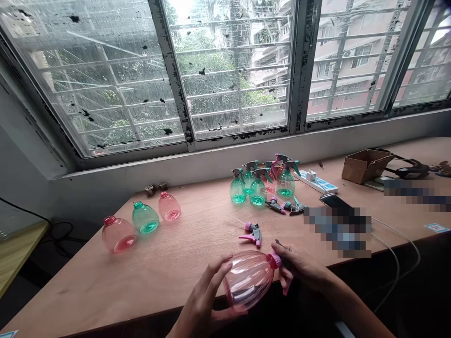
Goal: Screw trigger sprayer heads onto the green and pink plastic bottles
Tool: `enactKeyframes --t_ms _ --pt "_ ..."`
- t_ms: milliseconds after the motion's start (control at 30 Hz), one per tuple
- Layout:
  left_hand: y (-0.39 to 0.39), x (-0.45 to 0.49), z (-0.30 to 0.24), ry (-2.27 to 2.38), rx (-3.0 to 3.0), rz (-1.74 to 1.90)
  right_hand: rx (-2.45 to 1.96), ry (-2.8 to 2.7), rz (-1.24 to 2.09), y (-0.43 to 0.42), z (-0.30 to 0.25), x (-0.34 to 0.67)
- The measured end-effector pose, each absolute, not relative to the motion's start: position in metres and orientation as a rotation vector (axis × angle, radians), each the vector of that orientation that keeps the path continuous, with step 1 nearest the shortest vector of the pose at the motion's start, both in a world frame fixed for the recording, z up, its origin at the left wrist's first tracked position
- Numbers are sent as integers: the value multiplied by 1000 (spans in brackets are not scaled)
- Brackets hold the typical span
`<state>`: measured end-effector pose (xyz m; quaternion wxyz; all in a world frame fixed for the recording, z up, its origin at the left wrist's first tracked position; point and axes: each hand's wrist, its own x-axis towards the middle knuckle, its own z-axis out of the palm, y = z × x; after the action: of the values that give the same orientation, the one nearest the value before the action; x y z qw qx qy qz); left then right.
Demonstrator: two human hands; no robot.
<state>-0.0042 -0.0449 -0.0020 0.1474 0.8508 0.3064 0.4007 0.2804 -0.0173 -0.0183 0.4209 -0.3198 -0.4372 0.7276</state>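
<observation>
A clear pink spray bottle (pixel 246 279) lies tilted sideways at the table's front edge, its neck toward the right. My left hand (pixel 206 295) is wrapped round the bottle's body. At the neck, my right hand (pixel 305 265) grips a grey and pink spray head (pixel 286 281), whose pink collar sits on the bottle's mouth. How far the collar is screwed on cannot be seen. Just beyond the bottle lies a loose pink and grey spray head (pixel 254 235). Two more, one pink-collared (pixel 276 205) and one green-collared (pixel 295 206), lie farther back.
Left on the table stand a pink bottle (pixel 119 234), a green bottle (pixel 145 218) and another pink bottle (pixel 169 206), all headless. Several bottles with spray heads (pixel 258 190) cluster near the window. A power strip (pixel 317 182), phone (pixel 340 209), cables and cardboard box (pixel 366 165) are at right.
</observation>
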Motion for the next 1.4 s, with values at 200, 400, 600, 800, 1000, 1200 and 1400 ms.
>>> enactKeyframes --t_ms 200,400,600,800,1000,1200,1400 --pt "-30 -8 -6 1189 2328 1177 -776 -1052 1541 -13 4 285" --pt "-22 -5 -11 1182 2071 1185 -841 -1275 890 0 50 285" --pt "-19 -3 -17 1268 2276 921 -998 -1473 356 63 100 294" --pt "-17 -3 -21 1300 2376 860 -1153 -1653 270 127 103 279" --pt "-16 -6 -19 1186 2214 961 -1298 -1680 169 145 91 269" --pt "-15 -7 -20 1191 2171 934 -1365 -1653 158 141 90 275" --pt "-14 -9 -15 1236 2002 943 -986 -1463 592 49 53 240"
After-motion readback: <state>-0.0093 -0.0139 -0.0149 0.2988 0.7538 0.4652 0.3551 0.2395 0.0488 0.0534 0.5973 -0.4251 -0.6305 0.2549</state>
